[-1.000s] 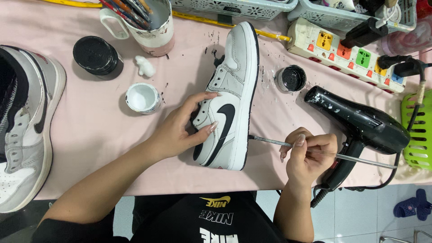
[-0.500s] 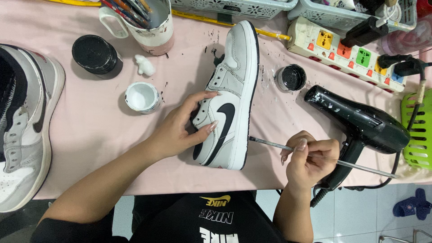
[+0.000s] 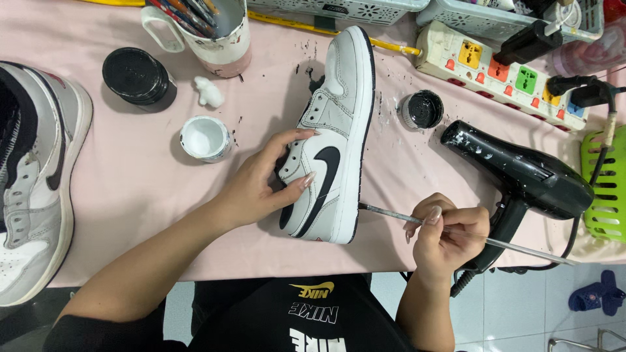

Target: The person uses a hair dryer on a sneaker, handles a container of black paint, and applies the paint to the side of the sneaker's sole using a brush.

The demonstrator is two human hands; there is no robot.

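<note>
Head view shows the left hand (image 3: 257,189) pressing a white sneaker (image 3: 332,140) on its side on the pink table (image 3: 130,195) while the right hand (image 3: 447,234) – fingers pinched on a thin brush (image 3: 391,214) – touches its tip to the sole edge, so the painting step seems in hand – and steady strokes along that edge are called for.

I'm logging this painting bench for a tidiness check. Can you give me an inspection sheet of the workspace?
Surface: pink table cover, flecked with black paint near the shoe.
Job's things: white sneaker lying on its side; thin brush with its tip at the sole edge.
Clutter: open white paint pot, open black paint pot, black lidded jar, mug of brushes, second sneaker, black hair dryer.
Hands: left hand steadies the sneaker; right hand holds the brush.
Cables: power strip with plugs in it; dryer cord hangs off the table edge.
Surroundings: green basket, tiled floor, blue sandal.
</note>
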